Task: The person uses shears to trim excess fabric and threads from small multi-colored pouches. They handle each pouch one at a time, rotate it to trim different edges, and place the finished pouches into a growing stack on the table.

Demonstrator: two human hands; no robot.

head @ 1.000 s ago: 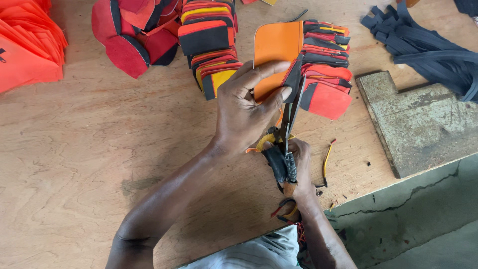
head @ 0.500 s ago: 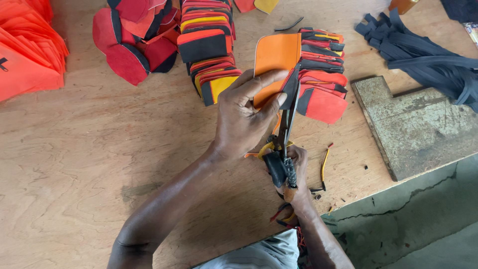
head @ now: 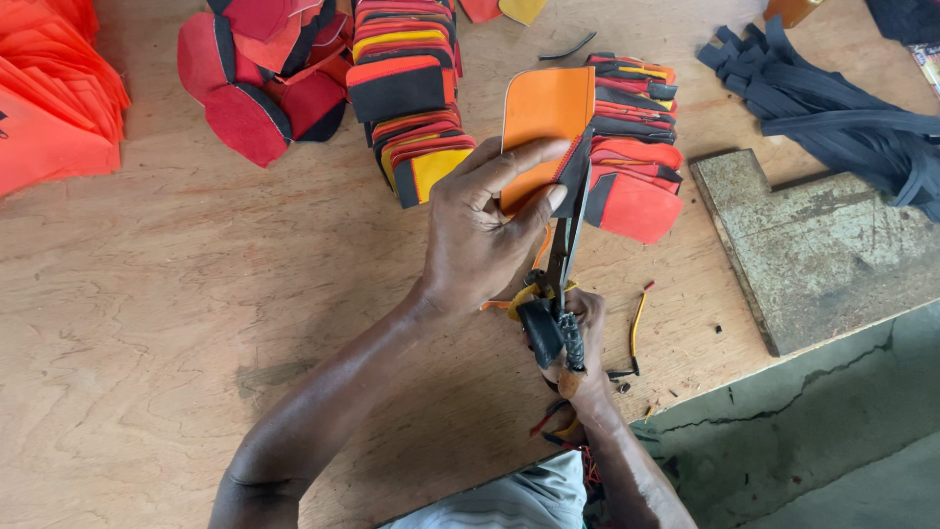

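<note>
A person's left hand (head: 480,235) pins a flat orange leather piece with a rounded top corner (head: 543,113) against the pale plywood tabletop (head: 176,323), fingers and thumb clamped over its lower edge in a firm grip. The right hand (head: 578,338), at about 5 o'clock from the left, is clenched around the wrapped black handles of a pair of long dark scissors (head: 563,245), whose blades run up along the right edge of the orange piece at 12 o'clock from that hand. A small black patch (head: 576,168) sits on the piece just beside the blades.

Directly behind the orange piece, at its 3 o'clock, lies a row of stacked red, orange and black cut pieces (head: 636,147); a second such row with yellow edges (head: 403,93) stands at its 9 o'clock. At 10 o'clock from the left hand, round red and black leather shapes (head: 259,83) are heaped together, and bright orange folded material (head: 49,98) fills the far 9 o'clock edge. A weathered grey slab (head: 813,245) rests at 3 o'clock, with a bundle of dark navy strips (head: 842,108) at 2 o'clock. Thin trimmed offcuts (head: 636,323) lie on the tabletop just beside the right hand.
</note>
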